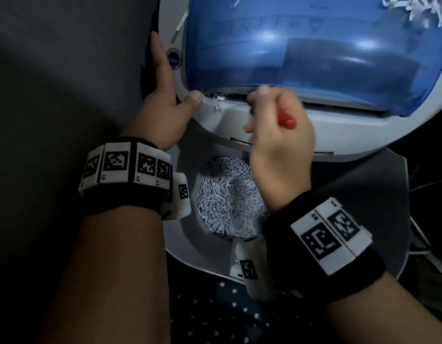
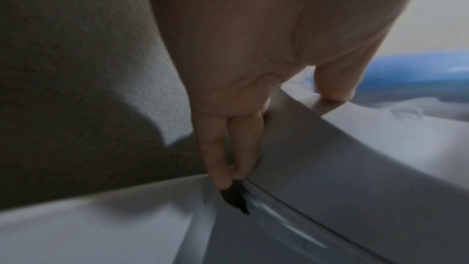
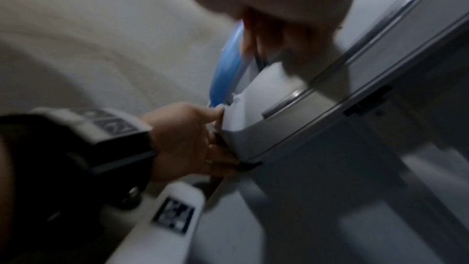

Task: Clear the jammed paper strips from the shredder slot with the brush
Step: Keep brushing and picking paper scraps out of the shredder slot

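Observation:
The grey shredder head [image 1: 351, 131] with its blue see-through cover [image 1: 277, 45] is tilted up over the bin. My left hand [image 1: 162, 103] grips its left corner, thumb on top and fingers along the side; that grip also shows in the left wrist view [image 2: 253, 67] and the right wrist view [image 3: 182, 138]. My right hand [image 1: 282, 135] is curled round the red-handled brush [image 1: 286, 120], its working end hidden behind my fingers at the slot [image 1: 234, 96]. Short white paper strips [image 1: 218, 106] stick out of the slot between my two hands.
Below the head, the grey bin [image 1: 190, 244] holds a heap of shredded paper [image 1: 229, 194]. More loose strips [image 1: 418, 8] lie at the top right behind the blue cover. Dark dotted fabric [image 1: 227, 314] is nearest me, and a grey wall fills the left.

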Available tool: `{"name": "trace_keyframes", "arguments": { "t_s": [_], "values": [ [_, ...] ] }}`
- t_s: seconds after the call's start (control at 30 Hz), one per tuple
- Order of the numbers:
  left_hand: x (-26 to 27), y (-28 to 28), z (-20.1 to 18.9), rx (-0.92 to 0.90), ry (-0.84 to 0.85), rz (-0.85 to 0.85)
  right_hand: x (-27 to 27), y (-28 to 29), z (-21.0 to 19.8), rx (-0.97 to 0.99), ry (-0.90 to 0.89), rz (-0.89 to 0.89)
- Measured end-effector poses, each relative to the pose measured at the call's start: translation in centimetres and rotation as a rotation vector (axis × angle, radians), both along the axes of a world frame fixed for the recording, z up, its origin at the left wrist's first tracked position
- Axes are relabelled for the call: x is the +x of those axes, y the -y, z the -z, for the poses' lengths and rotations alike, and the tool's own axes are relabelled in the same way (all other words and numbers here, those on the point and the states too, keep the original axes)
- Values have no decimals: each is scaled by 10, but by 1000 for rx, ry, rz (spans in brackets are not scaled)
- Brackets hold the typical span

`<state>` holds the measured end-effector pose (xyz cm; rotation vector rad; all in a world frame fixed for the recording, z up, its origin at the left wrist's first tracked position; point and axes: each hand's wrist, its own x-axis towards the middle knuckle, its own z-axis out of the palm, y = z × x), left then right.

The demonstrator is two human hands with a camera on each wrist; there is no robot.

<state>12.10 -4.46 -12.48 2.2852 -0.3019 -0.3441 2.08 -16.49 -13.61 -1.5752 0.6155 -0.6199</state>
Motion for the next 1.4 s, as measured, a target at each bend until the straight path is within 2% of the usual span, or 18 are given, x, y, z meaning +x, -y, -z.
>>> {"name": "trace_keyframes", "arguments": {
  "t_s": [0.07,0.1,0.17,0.27,0.37,0.43,0.47,0.6,0.67,0.73,0.8,0.83,0.93,1.0,1.1,1.17,1.3,1.4],
  "values": [
    [0,0,0,2,20,12,1,-3,-1,42,-8,-134],
    [0,0,1,0,23,15,1,-1,-4,101,17,-134],
    [1,0,1,-1,25,22,1,8,-9,205,82,17],
    [1,1,2,6,26,25,1,14,-5,122,101,178],
    [2,0,4,9,26,18,1,2,2,-14,19,0],
    [3,0,4,2,31,22,1,-1,1,16,10,-117],
    [3,-1,4,0,34,18,1,1,-1,48,33,-100],
    [4,-3,5,-5,31,11,1,14,-2,83,87,178],
    [5,-3,6,-2,32,15,0,8,3,12,19,111],
    [5,-2,6,0,50,26,1,-2,8,-23,-54,-96],
    [4,-2,6,3,66,40,2,-6,8,49,-34,-237],
    [4,-1,6,8,63,40,3,-5,5,121,18,-241],
    [3,0,5,15,48,25,2,10,-6,261,127,-10],
    [2,-1,4,13,47,13,1,10,-5,189,106,65],
    [2,-1,3,2,41,13,1,-4,0,42,14,-175],
    [1,-1,3,7,38,6,1,-8,-2,69,8,-251],
    [2,-1,2,5,27,4,-1,4,-14,102,174,-18],
    [1,0,1,5,31,19,-4,1,-16,-10,218,-117]
  ]
}}
